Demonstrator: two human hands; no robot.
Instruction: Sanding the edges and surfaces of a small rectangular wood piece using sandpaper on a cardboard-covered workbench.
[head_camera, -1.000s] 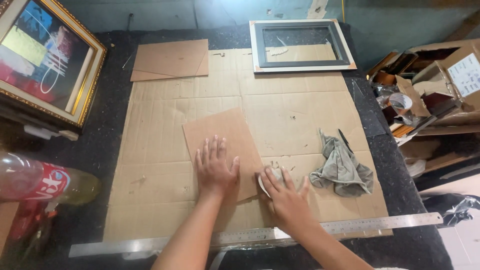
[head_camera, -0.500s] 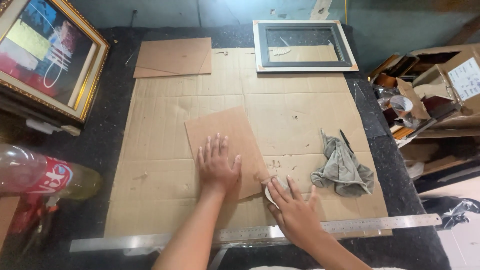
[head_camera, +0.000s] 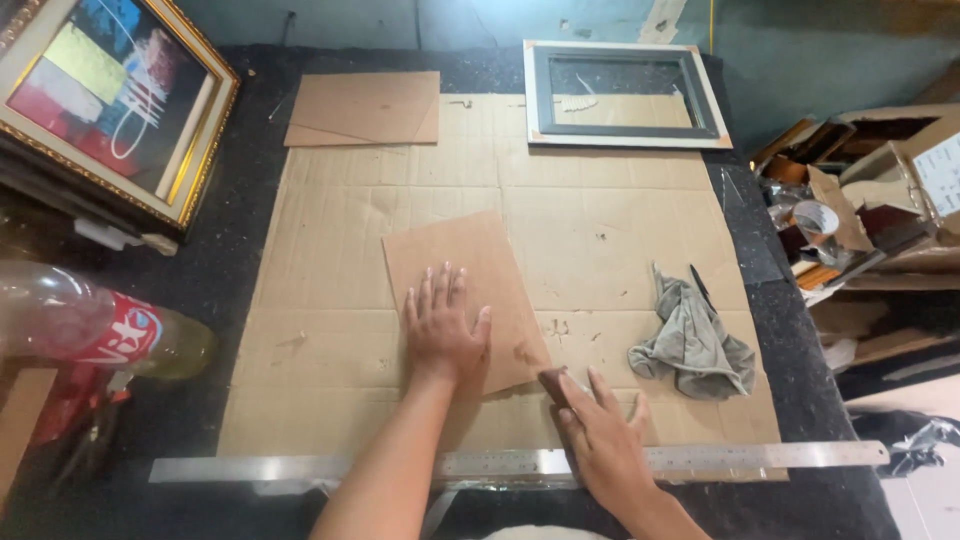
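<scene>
A small brown backing board (head_camera: 470, 270) lies tilted on a large flattened cardboard sheet (head_camera: 330, 240). My left hand (head_camera: 443, 328) rests flat on the board's near half, fingers spread, pressing it down. My right hand (head_camera: 600, 432) lies just right of the board's near right corner. Its thumb and forefinger hold a small brown pad (head_camera: 552, 381) against that corner. Most of the pad is hidden under the fingers.
A long steel ruler (head_camera: 760, 457) runs along the near edge. A grey rag (head_camera: 690, 348) with a dark tool (head_camera: 700, 285) lies to the right. An empty picture frame (head_camera: 625, 137) and brown boards (head_camera: 365, 107) sit at the back. Framed painting (head_camera: 110, 100), bottle (head_camera: 95, 332), boxes (head_camera: 880, 190).
My right hand has slid toward me and to the right, off the board's edge to its near corner. My left hand stays pressed on the board.
</scene>
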